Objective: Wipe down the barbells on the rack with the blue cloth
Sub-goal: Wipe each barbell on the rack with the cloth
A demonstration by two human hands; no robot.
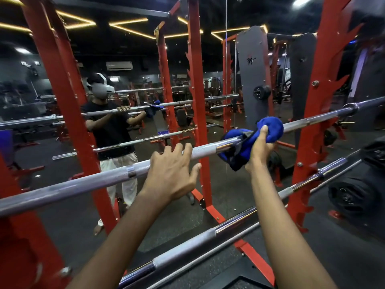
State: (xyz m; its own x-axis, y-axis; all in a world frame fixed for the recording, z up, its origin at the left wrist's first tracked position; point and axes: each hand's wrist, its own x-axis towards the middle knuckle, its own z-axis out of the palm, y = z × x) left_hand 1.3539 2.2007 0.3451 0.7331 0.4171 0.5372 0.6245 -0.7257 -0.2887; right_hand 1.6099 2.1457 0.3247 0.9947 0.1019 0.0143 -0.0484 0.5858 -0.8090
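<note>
A long silver barbell (87, 182) lies across the red rack (318, 113), running from lower left up to the right. My left hand (173, 172) rests over its knurled middle, fingers hooked over the top of the bar. Further right, my right hand (258, 149) grips the blue cloth (241, 147), which is bunched and wrapped around the same bar. A second barbell (187, 245) sits lower on the rack, nearer to me, with a thinner bar beside it.
A wall mirror behind the rack reflects a person (112, 132) and more bars. Red uprights (62, 97) stand left, centre and right. Black weight plates (352, 197) sit low at the right. Dark rubber floor lies below.
</note>
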